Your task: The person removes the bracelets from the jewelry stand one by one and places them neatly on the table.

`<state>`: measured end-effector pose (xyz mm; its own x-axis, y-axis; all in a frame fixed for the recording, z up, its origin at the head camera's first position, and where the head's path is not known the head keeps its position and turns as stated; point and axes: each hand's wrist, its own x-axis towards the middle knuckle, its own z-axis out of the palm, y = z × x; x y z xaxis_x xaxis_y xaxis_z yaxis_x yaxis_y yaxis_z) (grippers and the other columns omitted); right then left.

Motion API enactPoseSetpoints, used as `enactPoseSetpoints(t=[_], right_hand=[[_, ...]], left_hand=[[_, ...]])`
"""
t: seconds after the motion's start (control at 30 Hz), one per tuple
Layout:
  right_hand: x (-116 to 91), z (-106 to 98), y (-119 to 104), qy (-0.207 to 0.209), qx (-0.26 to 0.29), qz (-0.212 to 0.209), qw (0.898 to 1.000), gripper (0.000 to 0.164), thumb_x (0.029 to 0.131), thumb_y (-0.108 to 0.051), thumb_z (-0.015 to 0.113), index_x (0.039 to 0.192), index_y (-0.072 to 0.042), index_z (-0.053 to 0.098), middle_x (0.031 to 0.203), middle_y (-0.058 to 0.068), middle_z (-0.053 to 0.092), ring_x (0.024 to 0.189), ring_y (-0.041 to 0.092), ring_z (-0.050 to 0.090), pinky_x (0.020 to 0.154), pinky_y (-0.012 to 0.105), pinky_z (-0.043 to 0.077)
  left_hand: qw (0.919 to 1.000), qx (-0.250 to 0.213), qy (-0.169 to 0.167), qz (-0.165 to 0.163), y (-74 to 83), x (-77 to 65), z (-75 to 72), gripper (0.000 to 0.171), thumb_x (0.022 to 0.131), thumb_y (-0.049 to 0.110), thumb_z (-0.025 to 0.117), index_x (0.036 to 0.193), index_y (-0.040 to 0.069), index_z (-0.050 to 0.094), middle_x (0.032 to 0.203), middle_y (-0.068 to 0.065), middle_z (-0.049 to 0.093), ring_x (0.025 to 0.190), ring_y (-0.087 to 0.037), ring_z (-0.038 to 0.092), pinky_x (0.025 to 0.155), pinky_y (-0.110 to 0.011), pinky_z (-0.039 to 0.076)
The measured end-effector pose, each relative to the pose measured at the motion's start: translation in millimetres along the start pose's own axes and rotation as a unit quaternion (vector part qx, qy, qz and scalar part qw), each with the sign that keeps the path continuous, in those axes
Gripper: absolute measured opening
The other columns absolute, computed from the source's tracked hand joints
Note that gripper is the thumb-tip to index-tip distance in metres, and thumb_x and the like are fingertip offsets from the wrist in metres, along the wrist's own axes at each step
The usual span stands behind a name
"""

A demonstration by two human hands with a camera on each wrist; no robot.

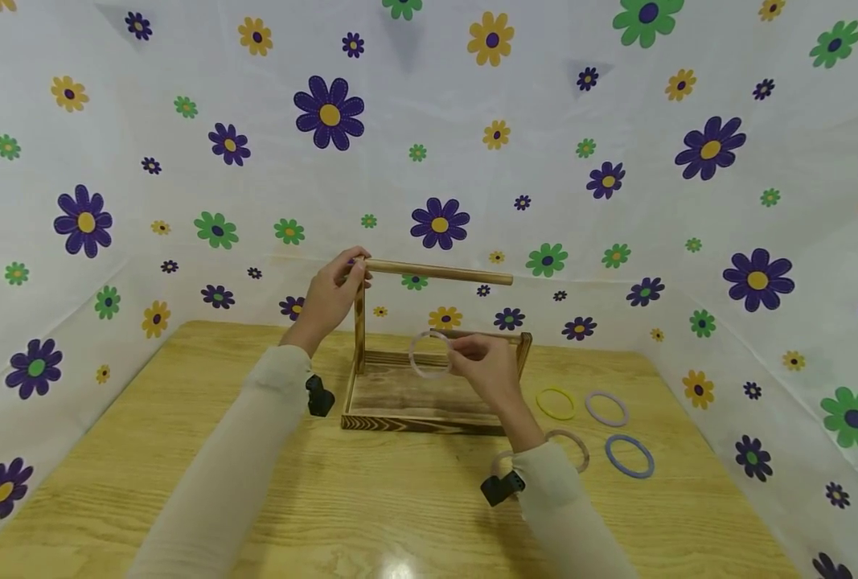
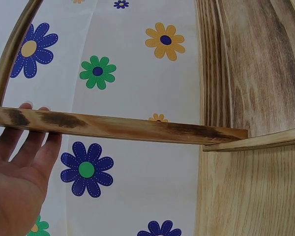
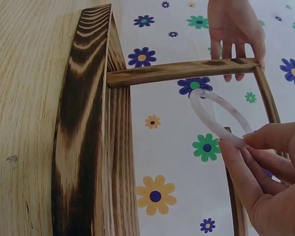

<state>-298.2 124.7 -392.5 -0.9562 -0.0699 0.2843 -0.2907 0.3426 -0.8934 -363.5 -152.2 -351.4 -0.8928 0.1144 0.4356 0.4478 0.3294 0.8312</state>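
A wooden stand (image 1: 414,394) has a tray-like base, a tall post (image 2: 113,125) on its left and a round top bar (image 1: 439,272) reaching right with a free end. My left hand (image 1: 334,289) holds the top of that post where the bar meets it, thumb in front and fingers behind. Between thumb and fingertips, my right hand (image 1: 490,370) pinches a translucent whitish bangle (image 3: 204,117). The bangle hangs in the air above the base, apart from the top bar and below its level. A lower bar (image 1: 479,335) on a short post stands at the right.
On the table right of the stand lie a yellow bangle (image 1: 559,417), a lilac bangle (image 1: 606,423), a blue bangle (image 1: 631,474) and a brownish bangle (image 1: 585,454). A pale ring (image 1: 497,460) is partly hidden by my right wrist. Flowered cloth (image 1: 429,161) surrounds the table's back and sides.
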Motion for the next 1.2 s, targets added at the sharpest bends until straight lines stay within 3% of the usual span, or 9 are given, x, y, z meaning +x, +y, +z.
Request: enactPoseSetpoints(t=[0.27, 0.43, 0.67, 0.9, 1.2], right_hand=[[-3.1, -6.7, -1.4, -0.023, -0.001, -0.001, 1.000, 0.017, 0.093, -0.004, 0.073, 0.107, 0.005, 0.076, 0.102, 0.027, 0.076, 0.084, 0.031, 0.078, 0.073, 0.032, 0.065], [-5.3, -8.5, -2.6, -0.032, -0.012, -0.004, 0.999, 0.016, 0.093, -0.003, 0.073, 0.105, 0.007, 0.076, 0.101, 0.029, 0.075, 0.078, 0.026, 0.077, 0.070, 0.029, 0.064], [-9.2, -10.4, -3.2, -0.039, -0.006, 0.005, 0.999, 0.016, 0.092, -0.001, 0.073, 0.104, 0.010, 0.074, 0.101, 0.029, 0.075, 0.082, 0.030, 0.078, 0.071, 0.029, 0.065], [-13.4, -14.8, -4.4, -0.047, -0.014, 0.026, 0.998, 0.016, 0.094, -0.005, 0.074, 0.106, 0.005, 0.075, 0.104, 0.027, 0.075, 0.086, 0.031, 0.078, 0.075, 0.034, 0.065], [-15.8, -20.1, -4.9, -0.069, -0.050, 0.027, 0.996, 0.015, 0.093, -0.002, 0.072, 0.105, 0.007, 0.075, 0.098, 0.024, 0.077, 0.077, 0.023, 0.076, 0.071, 0.031, 0.065]], left_hand=[[1.0000, -0.002, -0.002, -0.001, -0.3, 0.7, -0.7, 0.042, 0.112, 0.043, 0.039, 0.144, 0.019, 0.053, 0.124, -0.018, 0.065, 0.119, -0.034, 0.067, 0.103, -0.049, 0.055], [1.0000, -0.004, -0.002, -0.002, 0.7, 0.3, -0.6, 0.040, 0.112, 0.042, 0.040, 0.142, 0.021, 0.054, 0.124, -0.017, 0.065, 0.119, -0.037, 0.066, 0.102, -0.050, 0.055], [1.0000, -0.004, -0.001, 0.002, -0.6, 1.7, -0.4, 0.043, 0.112, 0.041, 0.039, 0.144, 0.016, 0.053, 0.124, -0.020, 0.065, 0.120, -0.041, 0.065, 0.102, -0.050, 0.055], [0.9999, -0.012, -0.003, 0.002, -1.5, 1.4, -0.2, 0.045, 0.112, 0.040, 0.039, 0.145, 0.012, 0.052, 0.123, -0.020, 0.064, 0.122, -0.041, 0.064, 0.104, -0.048, 0.055], [1.0000, -0.006, -0.001, -0.003, 0.2, 1.6, -0.4, 0.041, 0.112, 0.042, 0.040, 0.143, 0.018, 0.053, 0.123, -0.018, 0.066, 0.117, -0.034, 0.067, 0.101, -0.048, 0.056]])
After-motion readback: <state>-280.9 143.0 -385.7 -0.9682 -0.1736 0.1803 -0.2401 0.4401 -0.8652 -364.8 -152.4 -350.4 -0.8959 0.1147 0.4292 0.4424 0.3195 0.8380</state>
